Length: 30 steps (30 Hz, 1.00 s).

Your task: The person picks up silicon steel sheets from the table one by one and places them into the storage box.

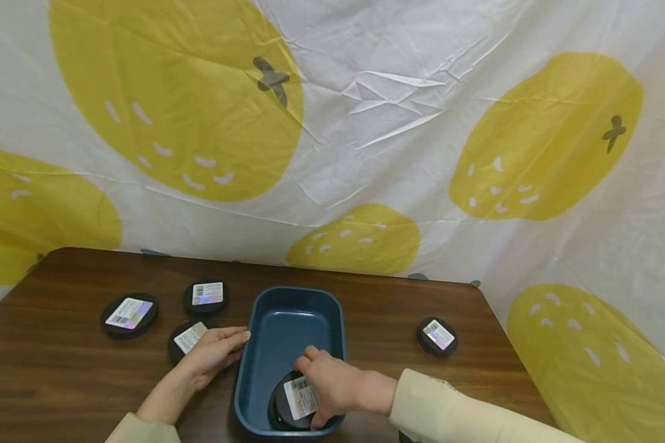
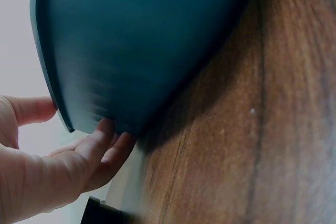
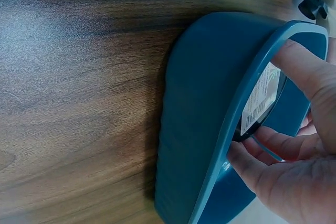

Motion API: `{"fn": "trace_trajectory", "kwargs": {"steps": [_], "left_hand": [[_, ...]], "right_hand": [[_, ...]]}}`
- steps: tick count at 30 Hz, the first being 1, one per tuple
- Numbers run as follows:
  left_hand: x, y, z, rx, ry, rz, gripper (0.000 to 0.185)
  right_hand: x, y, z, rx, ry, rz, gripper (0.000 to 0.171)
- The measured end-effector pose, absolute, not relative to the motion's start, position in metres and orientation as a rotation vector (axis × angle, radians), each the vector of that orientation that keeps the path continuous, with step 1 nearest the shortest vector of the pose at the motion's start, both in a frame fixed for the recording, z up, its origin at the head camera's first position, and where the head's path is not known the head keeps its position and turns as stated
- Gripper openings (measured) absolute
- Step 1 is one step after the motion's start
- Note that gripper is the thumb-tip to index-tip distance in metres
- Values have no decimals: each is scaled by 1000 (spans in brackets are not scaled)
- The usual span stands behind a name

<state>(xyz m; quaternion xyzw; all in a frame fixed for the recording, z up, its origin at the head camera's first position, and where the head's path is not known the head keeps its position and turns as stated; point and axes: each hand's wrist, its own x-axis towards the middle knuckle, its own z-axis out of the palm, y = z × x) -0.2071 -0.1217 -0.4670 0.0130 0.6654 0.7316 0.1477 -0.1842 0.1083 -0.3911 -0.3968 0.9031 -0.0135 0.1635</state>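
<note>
Right hand (image 1: 338, 386) gripping black disc (image 1: 295, 401) inside blue tray (image 1: 249, 363), left hand (image 1: 213, 352) flat against tray, wooden table (image 1: 66, 369), lemon-print curtain (image 1: 366, 123).

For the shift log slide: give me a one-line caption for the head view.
Right hand holds a labelled black disc inside the blue tray; left hand steadies its rim.

backdrop: creased white sheet (image 1: 366, 123) printed with big yellow fruits | furniture: dark wood-grain table (image 1: 61, 369), rounded far corners | light: even, soft, faint glare on wood
</note>
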Motion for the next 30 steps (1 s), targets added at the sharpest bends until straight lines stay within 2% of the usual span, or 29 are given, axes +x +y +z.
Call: {"fn": "trace_trajectory", "kwargs": {"steps": [30], "left_hand": [[-207, -120, -465, 35, 1922, 2091, 48]], "right_hand": [[-198, 125, -367, -1119, 2576, -212, 75]]}}
